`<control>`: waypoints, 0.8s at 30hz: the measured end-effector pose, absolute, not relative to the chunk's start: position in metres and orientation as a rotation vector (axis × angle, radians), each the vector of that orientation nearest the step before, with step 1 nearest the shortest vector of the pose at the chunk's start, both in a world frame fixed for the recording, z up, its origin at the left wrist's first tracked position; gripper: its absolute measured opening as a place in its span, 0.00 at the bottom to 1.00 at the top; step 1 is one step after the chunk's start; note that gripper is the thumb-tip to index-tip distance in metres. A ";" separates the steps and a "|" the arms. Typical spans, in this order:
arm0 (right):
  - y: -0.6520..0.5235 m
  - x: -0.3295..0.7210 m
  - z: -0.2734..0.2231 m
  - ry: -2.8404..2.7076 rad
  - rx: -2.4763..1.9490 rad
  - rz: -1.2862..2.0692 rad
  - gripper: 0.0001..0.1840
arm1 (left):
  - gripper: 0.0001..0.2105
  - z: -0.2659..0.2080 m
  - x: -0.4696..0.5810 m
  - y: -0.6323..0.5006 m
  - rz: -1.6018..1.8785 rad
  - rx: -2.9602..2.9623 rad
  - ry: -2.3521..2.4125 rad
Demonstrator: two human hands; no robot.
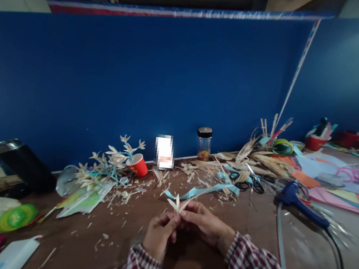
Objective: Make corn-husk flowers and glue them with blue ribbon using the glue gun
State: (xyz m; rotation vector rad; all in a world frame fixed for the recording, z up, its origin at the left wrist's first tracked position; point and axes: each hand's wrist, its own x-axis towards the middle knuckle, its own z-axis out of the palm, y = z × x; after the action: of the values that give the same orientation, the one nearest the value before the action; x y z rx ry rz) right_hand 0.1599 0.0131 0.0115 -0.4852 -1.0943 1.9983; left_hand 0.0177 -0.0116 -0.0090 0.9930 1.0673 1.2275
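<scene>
A small pale flower of pointed husk petals [176,204] stands up between my fingertips, petals spread upward. My left hand [160,232] pinches its base between thumb and fingers. From the other side, my right hand [206,224] closes on the petals and base with thumb and forefinger. The flower's lower end is hidden by my fingers. Just beyond my hands lies a light blue paper strip [197,192]. Finished-looking husk flowers on blue stems [104,171] rest at the left, some near a red paper cup [139,166] that leans over.
Husk scraps litter the brown table [114,242]. Black-handled scissors [258,186] and a blue glue gun [301,205] with its cord lie right. A lidded jar [204,144] and dry husks [269,163] stand along the blue partition [160,75]. A dark flask [23,163] leans left.
</scene>
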 end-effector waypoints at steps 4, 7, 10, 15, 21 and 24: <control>0.014 0.160 0.010 -1.040 -0.470 2.033 0.08 | 0.10 -0.010 0.018 -0.011 1.224 0.951 1.043; 0.015 0.160 0.009 -1.039 -0.474 2.025 0.07 | 0.10 -0.009 0.018 -0.011 1.202 0.934 1.021; 0.015 0.160 0.010 -1.025 -0.467 2.022 0.08 | 0.11 -0.009 0.017 -0.012 1.196 0.970 1.025; 0.016 0.159 0.011 -1.026 -0.497 2.007 0.09 | 0.12 -0.008 0.018 -0.012 1.178 0.957 1.004; 0.017 0.159 0.008 -1.021 -0.530 2.003 0.10 | 0.12 -0.003 0.018 -0.013 1.186 0.879 0.994; 0.017 0.159 0.007 -1.030 -0.528 1.997 0.09 | 0.12 -0.004 0.018 -0.013 1.198 0.823 0.994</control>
State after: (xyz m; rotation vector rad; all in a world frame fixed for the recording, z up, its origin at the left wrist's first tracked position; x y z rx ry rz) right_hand 0.1592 0.0172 0.0070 -0.5280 -1.0296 1.9968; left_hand 0.0181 -0.0128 -0.0036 0.8228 0.9944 1.1978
